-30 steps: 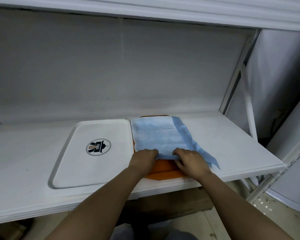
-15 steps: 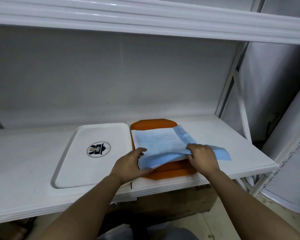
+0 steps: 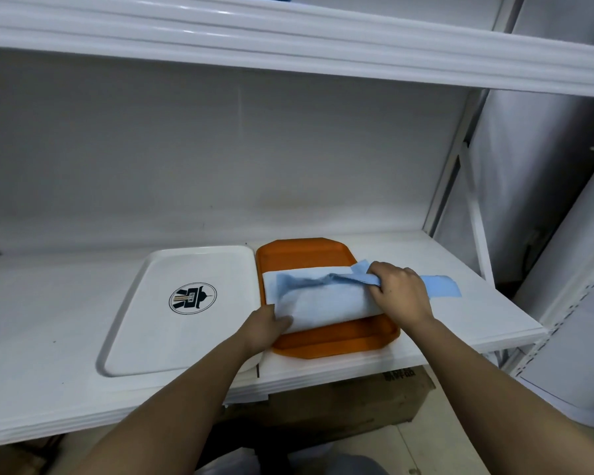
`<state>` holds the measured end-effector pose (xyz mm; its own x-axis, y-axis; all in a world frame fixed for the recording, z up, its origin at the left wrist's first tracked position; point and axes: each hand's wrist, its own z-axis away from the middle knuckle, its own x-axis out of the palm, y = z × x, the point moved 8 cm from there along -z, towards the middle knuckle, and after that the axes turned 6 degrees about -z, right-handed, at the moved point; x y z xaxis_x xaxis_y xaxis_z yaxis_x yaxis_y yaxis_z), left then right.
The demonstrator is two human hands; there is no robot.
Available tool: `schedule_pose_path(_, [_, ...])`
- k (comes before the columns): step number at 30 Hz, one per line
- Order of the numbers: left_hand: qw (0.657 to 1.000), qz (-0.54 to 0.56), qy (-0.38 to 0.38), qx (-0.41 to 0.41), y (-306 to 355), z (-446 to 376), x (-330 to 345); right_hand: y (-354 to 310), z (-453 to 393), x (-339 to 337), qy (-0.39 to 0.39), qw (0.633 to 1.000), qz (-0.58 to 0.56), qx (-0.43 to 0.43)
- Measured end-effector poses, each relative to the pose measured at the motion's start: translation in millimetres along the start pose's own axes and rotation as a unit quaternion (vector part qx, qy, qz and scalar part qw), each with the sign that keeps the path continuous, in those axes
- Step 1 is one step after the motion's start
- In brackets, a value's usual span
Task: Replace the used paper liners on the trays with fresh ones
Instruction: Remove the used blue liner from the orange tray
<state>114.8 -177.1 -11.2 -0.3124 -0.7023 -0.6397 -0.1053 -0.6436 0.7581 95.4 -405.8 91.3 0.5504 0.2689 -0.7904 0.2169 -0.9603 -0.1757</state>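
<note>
On the white shelf (image 3: 66, 303), at left: a white tray (image 3: 158, 337), bare of any liner, with a round dark emblem (image 3: 192, 298) printed near its middle. Just right of it, edge almost touching edge: an orange tray (image 3: 336, 341), far end and near end both uncovered. Across its middle: a light-blue paper liner (image 3: 326, 305), folded over on itself into a loose roll, crumpled along the top fold, one end trailing off the right side of the tray onto the shelf. At the liner's left end: left hand (image 3: 266, 325), thumb on top of the paper, fingers tucked out of sight beneath it, holding that end. At the right end: right hand (image 3: 400, 293), fingers curled over the bunched top edge, gripping it, knuckles up. Below the shelf's front lip: a brown cardboard box (image 3: 340, 402), partly hidden. Overhead: another white shelf (image 3: 288, 39). Far right: white upright frame (image 3: 474, 217) of the shelving.
</note>
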Motion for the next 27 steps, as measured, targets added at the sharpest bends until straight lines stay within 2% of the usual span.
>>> schedule_pose_path(5, [1.000, 0.013, 0.000, -0.018, -0.7, -15.4, -4.6, 4.3, -23.3, 15.5, -0.025, 0.998, 0.053, -0.008])
schedule_pose_path(10, [0.994, 0.090, 0.026, -0.047, -7.5, -33.8, -10.8, 10.9, -47.3, 42.8, -0.103, 0.987, 0.110, 0.050])
schedule_pose_path(13, [0.987, 0.132, 0.044, -0.083, -15.2, -46.7, -12.5, 11.8, -57.8, 50.9, -0.091, 0.982, 0.163, 0.040])
schedule_pose_path(15, [0.982, 0.142, 0.061, -0.105, -21.2, -57.8, -13.3, 10.7, -64.9, 56.2, -0.055, 0.980, 0.190, 0.023])
schedule_pose_path(17, [0.977, 0.154, 0.076, -0.127, -27.9, -68.0, -13.6, 7.3, -72.3, 60.7, -0.035, 0.983, 0.177, 0.021])
schedule_pose_path(18, [0.974, 0.159, 0.082, -0.135, -30.8, -72.4, -13.8, 6.5, -74.8, 63.9, -0.048, 0.984, 0.168, 0.032])
schedule_pose_path(22, [0.967, 0.173, 0.087, -0.167, -45.2, -85.5, -10.3, 20.3, -78.7, 93.8, -0.137, 0.976, 0.123, 0.116])
schedule_pose_path(27, [0.972, 0.155, 0.037, -0.171, -53.8, -88.2, 0.9, 33.9, -71.6, 133.5, -0.218, 0.953, 0.065, 0.199])
